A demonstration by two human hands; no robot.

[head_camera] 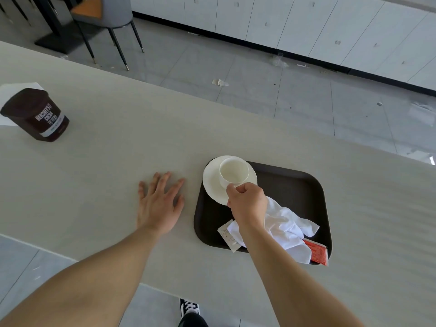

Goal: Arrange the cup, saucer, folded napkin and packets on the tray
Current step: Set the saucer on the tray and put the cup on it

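A dark brown tray (pixel 304 197) lies on the pale table. At its far left corner a white saucer (pixel 212 185) overhangs the tray's edge, and an empty white cup (pixel 233 172) stands on it. My right hand (pixel 247 201) is closed on the cup's near side, where the handle seems to be. A crumpled white napkin (pixel 286 226) lies on the near part of the tray. A white packet (pixel 227 237) sticks out under the napkin's left side and a red packet (pixel 317 252) lies at the near right corner. My left hand (pixel 159 201) rests flat on the table, fingers spread, left of the tray.
A dark brown cocoa tub (pixel 39 114) stands at the far left of the table on a white sheet (pixel 14 88). Beyond the table's far edge is a grey tiled floor with a chair (pixel 111 22) and white cabinets (pixel 306 22). My shoe (pixel 191 312) shows below the near edge.
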